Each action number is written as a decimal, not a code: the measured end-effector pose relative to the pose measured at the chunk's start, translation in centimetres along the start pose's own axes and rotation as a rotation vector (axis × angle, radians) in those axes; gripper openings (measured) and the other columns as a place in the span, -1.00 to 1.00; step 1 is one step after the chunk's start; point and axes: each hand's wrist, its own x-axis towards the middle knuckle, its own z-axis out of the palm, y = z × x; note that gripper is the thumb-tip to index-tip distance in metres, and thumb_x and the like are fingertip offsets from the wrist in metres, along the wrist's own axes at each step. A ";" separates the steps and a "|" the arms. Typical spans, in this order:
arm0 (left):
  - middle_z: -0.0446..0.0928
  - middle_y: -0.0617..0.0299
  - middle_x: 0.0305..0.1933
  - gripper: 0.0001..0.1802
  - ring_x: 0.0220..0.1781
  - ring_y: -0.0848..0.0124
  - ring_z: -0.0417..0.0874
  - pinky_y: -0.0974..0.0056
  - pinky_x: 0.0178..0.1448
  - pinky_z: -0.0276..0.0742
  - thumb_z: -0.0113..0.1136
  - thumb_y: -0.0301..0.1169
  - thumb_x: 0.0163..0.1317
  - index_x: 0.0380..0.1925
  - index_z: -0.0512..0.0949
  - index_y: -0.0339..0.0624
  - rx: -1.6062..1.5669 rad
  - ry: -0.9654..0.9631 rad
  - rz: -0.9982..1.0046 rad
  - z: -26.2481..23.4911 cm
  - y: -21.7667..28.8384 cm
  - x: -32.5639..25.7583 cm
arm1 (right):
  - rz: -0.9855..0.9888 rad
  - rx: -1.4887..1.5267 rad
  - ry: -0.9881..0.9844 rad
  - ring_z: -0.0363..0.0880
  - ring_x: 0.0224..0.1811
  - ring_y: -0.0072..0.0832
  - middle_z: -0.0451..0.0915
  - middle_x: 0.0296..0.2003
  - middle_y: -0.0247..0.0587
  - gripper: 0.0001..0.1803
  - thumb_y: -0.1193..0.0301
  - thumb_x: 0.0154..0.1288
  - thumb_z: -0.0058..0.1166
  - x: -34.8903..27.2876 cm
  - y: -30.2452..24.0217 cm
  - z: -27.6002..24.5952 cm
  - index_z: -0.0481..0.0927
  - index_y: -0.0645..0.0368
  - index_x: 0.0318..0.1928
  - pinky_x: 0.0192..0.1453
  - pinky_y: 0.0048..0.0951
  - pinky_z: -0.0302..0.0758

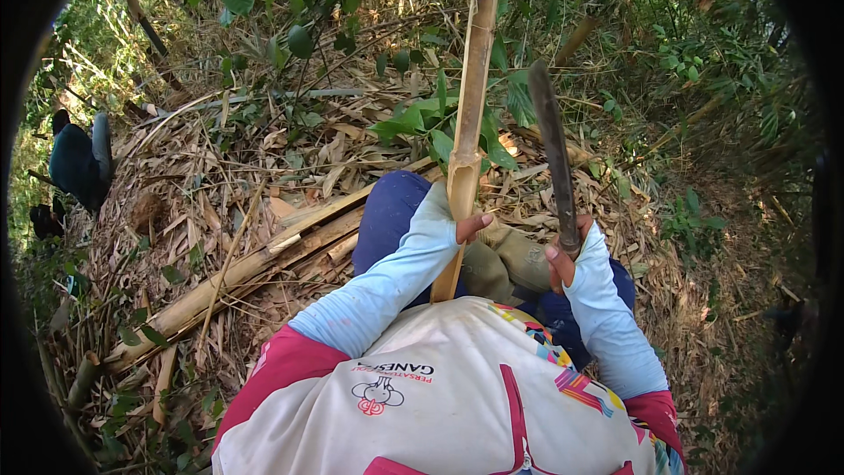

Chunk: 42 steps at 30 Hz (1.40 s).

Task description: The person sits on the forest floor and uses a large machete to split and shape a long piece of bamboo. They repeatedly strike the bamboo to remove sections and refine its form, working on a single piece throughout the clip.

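Note:
A long split bamboo piece (475, 79) stands upright in front of me, its hollow inner face showing and its lower end close to my body. My left hand (470, 229), mostly covered by a pale blue sleeve, is wrapped round it with the thumb across its edge. To its right, my right hand (570, 257) is closed on a machete, whose dark blade (551, 141) points up and away, apart from the bamboo. The machete's handle is mostly hidden by the fingers. My olive boots (510, 259) show between my bent knees.
Bamboo poles (220, 295) lie on the leaf-strewn ground at my left, reaching under my left leg. Green leafy stems (426, 119) grow ahead. Another person in dark clothes (75, 158) is at the far left. Dense brush (703, 79) stands on the right.

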 end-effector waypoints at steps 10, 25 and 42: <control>0.47 0.15 -0.31 -0.15 -0.50 0.45 0.55 0.36 -0.41 0.53 0.36 -0.14 0.07 0.23 0.14 -0.31 0.122 -0.518 -0.059 -0.5 11.7 -1.2 | -0.149 0.100 0.291 0.43 -0.50 -0.67 0.46 -0.51 -0.41 -0.58 0.09 0.35 0.11 2.6 -3.0 -3.3 0.44 0.20 -0.08 -0.45 -0.60 0.39; 0.45 0.26 -0.33 -0.38 -0.46 0.56 0.51 0.45 -0.39 0.46 0.27 -0.35 0.24 0.17 0.20 -0.37 0.142 -0.629 -0.188 -0.3 11.9 -8.0 | 0.051 -0.116 0.321 0.39 -0.56 -0.67 0.44 -0.54 -0.45 -0.53 -0.07 0.37 0.01 -1.0 -7.5 -2.2 0.47 0.12 -0.15 -0.50 -0.61 0.38; 0.43 0.33 -0.34 -0.36 -0.45 0.61 0.45 0.48 -0.36 0.39 0.23 -0.39 0.26 0.25 0.18 -0.33 0.149 -0.604 -0.255 0.2 12.7 -8.8 | -0.016 -0.159 0.239 0.39 -0.59 -0.66 0.43 -0.56 -0.42 -0.46 -0.13 0.33 0.01 0.4 -9.1 -3.0 0.50 0.15 -0.16 -0.54 -0.58 0.39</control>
